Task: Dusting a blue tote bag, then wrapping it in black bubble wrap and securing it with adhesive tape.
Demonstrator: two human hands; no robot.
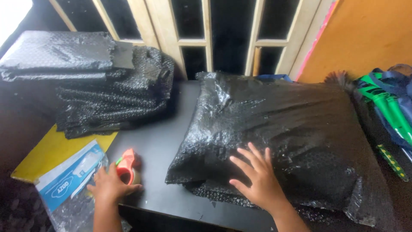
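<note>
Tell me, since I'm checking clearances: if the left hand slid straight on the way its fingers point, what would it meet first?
The left hand points at the orange tape dispenser, which it already seems to touch.

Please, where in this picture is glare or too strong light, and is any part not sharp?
Head view: the top left corner is blown out white; soft glare lies on the black bubble-wrapped parcel above the right hand; the left hand at the tape dispenser is slightly soft; edges look bent by the wide lens.
</note>
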